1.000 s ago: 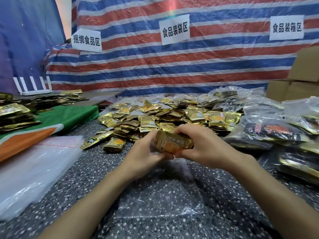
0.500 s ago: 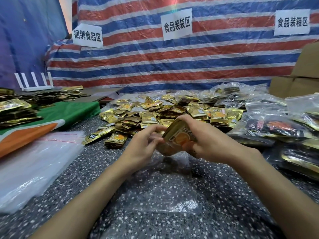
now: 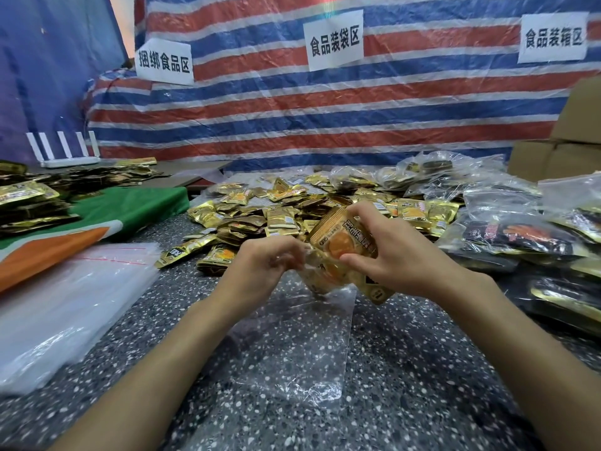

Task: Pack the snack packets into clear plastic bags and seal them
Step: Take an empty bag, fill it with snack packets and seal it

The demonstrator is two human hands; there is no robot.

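My right hand (image 3: 403, 252) grips a stack of gold snack packets (image 3: 341, 237), tilted with its lower end at the mouth of a clear plastic bag (image 3: 292, 346). The bag lies on the speckled table (image 3: 422, 385) between my forearms. My left hand (image 3: 260, 265) pinches the bag's upper edge, holding the mouth up against the packets. A loose heap of gold packets (image 3: 279, 213) lies just beyond my hands.
A stack of clear plastic bags (image 3: 58, 307) lies at the left beside a green and orange cloth (image 3: 107, 219). Filled sealed bags (image 3: 520, 236) pile up at the right. Cardboard boxes (image 3: 566, 141) stand at the back right. A striped tarp (image 3: 325, 109) hangs behind.
The packet stack has turned from level to tilted, its lower end now at the bag mouth. My left hand has let go of the stack and taken the bag's edge.
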